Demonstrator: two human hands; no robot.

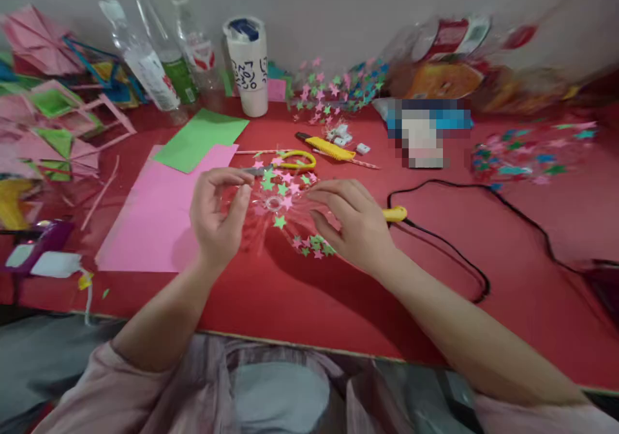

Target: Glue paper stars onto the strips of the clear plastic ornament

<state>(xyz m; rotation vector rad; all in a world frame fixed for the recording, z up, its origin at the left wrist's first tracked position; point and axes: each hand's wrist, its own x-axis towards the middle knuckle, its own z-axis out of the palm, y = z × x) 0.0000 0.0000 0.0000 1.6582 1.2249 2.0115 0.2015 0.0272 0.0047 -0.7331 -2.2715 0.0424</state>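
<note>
Between my hands is a clear plastic piece (273,204) with a ring at its middle and strips splayed outward, dotted with pink and green paper stars. At its left side, my left hand (220,211) has thumb and forefinger curled close together on the see-through edge. My right hand (351,221) bends its fingers around the right-hand strips, with the thumb below; the exact contact is hard to see. Just behind the piece lie yellow-handled scissors (302,160). A yellow box cutter (331,148) rests farther back.
Pink paper (145,227) and green paper (202,138) lie left. Plastic bottles (145,66) and a white tumbler (247,66) stand behind. Star-covered plastic (532,153) is at right. A black cord (449,182) runs from a yellow-handled tool (395,214). Folded paper shapes (58,131) crowd the left.
</note>
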